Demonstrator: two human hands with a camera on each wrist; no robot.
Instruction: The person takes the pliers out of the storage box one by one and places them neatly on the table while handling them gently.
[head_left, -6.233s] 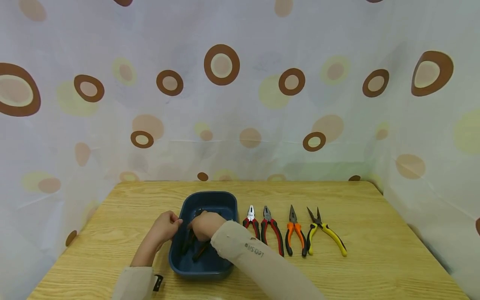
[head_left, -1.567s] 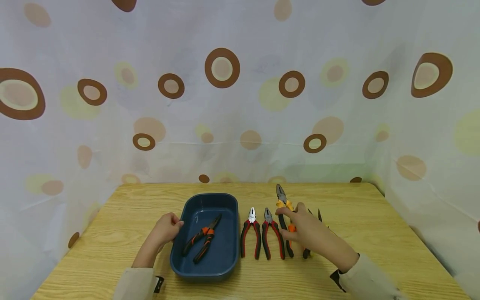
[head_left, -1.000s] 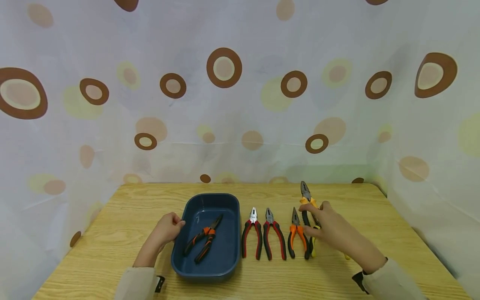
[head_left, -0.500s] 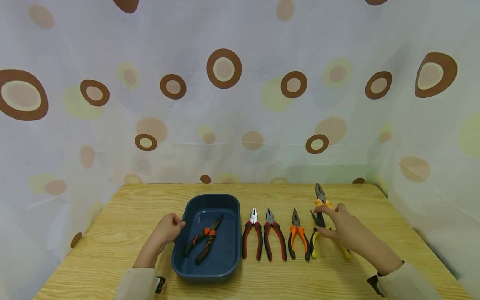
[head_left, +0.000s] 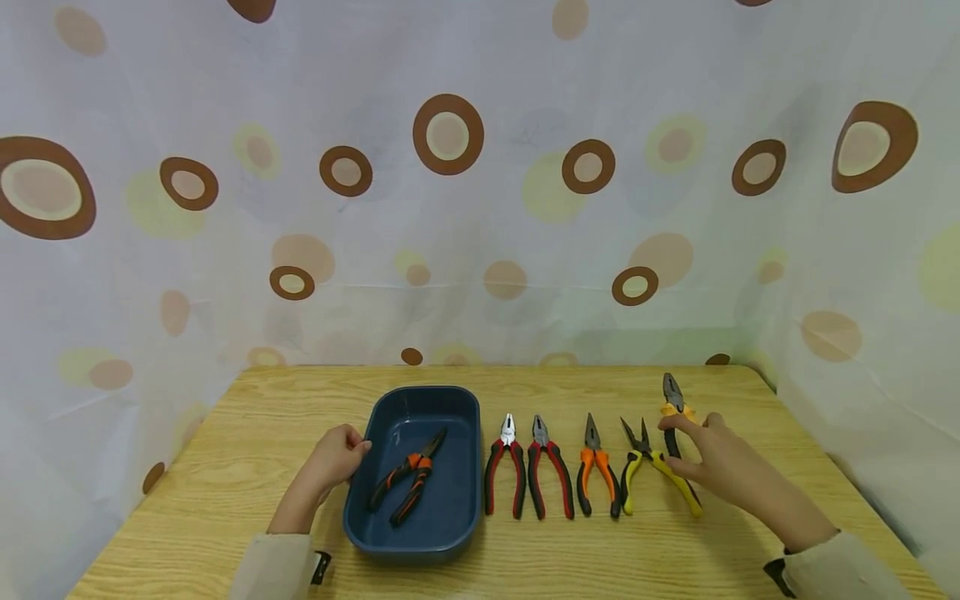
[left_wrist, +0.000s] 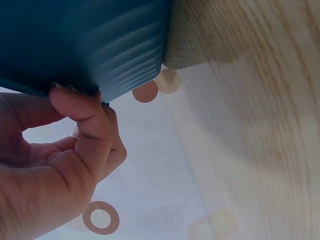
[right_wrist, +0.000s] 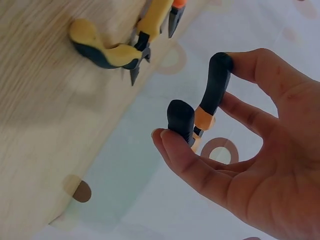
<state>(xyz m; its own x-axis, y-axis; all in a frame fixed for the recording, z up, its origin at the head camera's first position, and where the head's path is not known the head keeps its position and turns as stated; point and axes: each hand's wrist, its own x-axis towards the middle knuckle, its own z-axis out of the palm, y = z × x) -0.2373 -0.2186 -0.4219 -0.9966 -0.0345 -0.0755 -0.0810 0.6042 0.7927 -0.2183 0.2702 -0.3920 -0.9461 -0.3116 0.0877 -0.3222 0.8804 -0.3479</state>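
My left hand [head_left: 335, 458] pinches the left rim of a dark blue tray [head_left: 412, 546]; the left wrist view shows thumb and fingers on its edge [left_wrist: 30, 90]. Inside the tray lies a pair of black-and-orange pliers [head_left: 408, 479]. At the right, my right hand [head_left: 723, 462] holds combination pliers [head_left: 672, 396] with black and yellow-orange handles, head pointing away. In the right wrist view its fingers span both black handles [right_wrist: 216, 82]. Just left of that hand, yellow-handled long-nose pliers [head_left: 656, 462] lie spread on the table.
In a row right of the tray lie two red-and-black combination pliers, one silver-headed [head_left: 507, 467] and one dark-headed [head_left: 550, 467], then orange-handled long-nose pliers [head_left: 596, 467]. The wooden table [head_left: 585, 558] meets a patterned curtain [head_left: 480, 217] at the back and sides.
My right hand came out of the tray and has carried the yellow-orange pliers rightward past the row, uncovering the orange and yellow-handled long-nose pliers. My left hand stays on the tray rim.
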